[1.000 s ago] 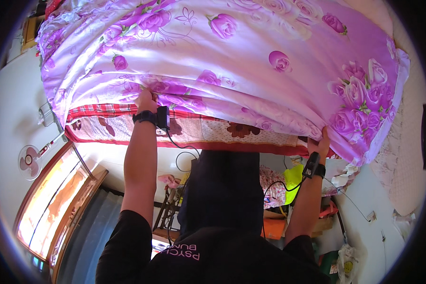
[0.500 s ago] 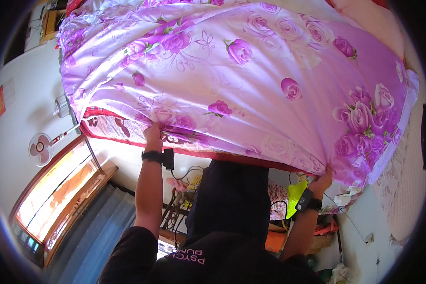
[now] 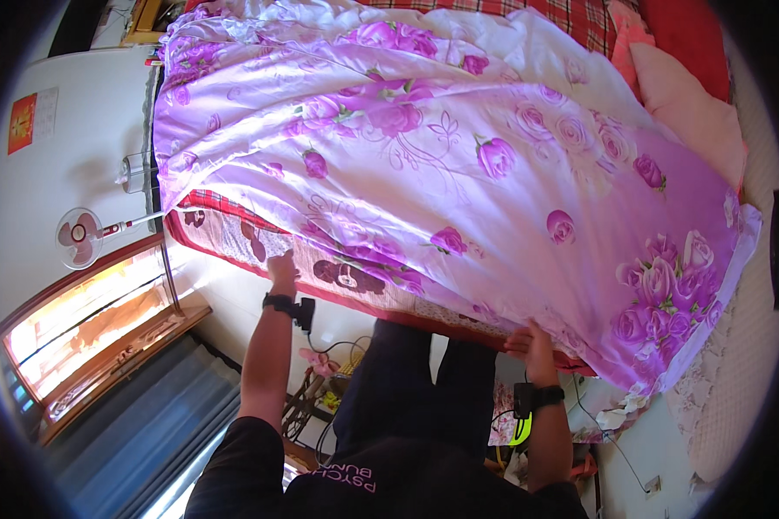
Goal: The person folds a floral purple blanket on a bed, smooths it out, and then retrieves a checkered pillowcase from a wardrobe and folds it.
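A white-and-purple rose-print bed cover (image 3: 424, 208) lies across the bed, its near edge drawn up in slanting folds. My left hand (image 3: 281, 270) is bare of cloth, its fingers partly curled and slightly apart. It sits over the bed's near edge, beside the brown-patterned blanket (image 3: 312, 266) with a red border that shows below the cover. My right hand (image 3: 532, 348) is close to the cover's near edge at the right, fingers spread and pointing left. Whether its fingertips touch the cloth I cannot tell. Black bands with small devices are on both wrists.
Pink pillows (image 3: 688, 108) and a red plaid cloth (image 3: 528, 19) lie at the bed's far side. A white fan (image 3: 80, 238) stands at the left near a wooden-framed window (image 3: 86, 324). Blue curtains (image 3: 164, 415) hang below. A cable (image 3: 610, 437) trails at the lower right.
Both hands have let go of the cover's near edge. The cloth has sunk back, exposing more patterned blanket. My right hand has moved left, and the view has shifted.
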